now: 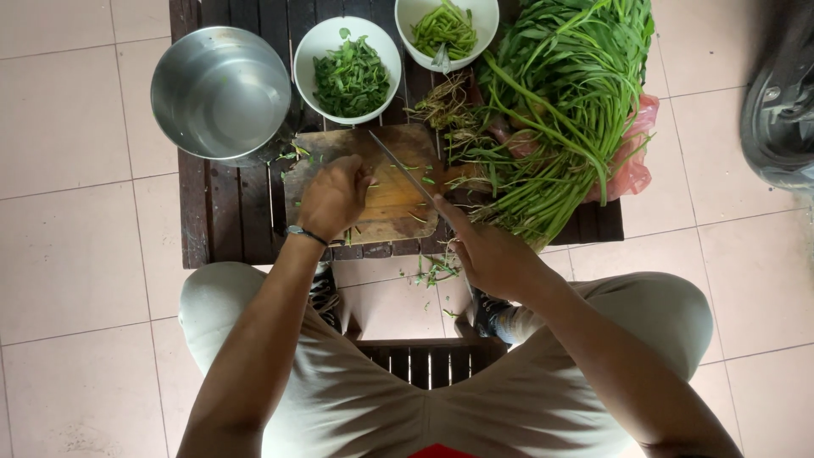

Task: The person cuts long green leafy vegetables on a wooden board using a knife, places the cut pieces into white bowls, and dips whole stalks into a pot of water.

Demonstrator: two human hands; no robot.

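— Knees in pale trousers fill the bottom of my view. What lies beyond them?

— I see a dark slatted table (220, 212) on pale floor tiles. On it, an empty steel bowl (220, 92) at far left, a white bowl of chopped leaves (350, 68), another white bowl of cut stems (447, 30), and a big heap of long green stalks (560, 102) over a pink bag (634, 157).

— And the hands?

— My left hand (333, 197) is curled loosely on the wooden cutting board (386, 182); whether it holds anything, I cannot tell. My right hand (487, 250) grips a knife (407, 174), blade angled across the board. Green scraps dot the brown wood.
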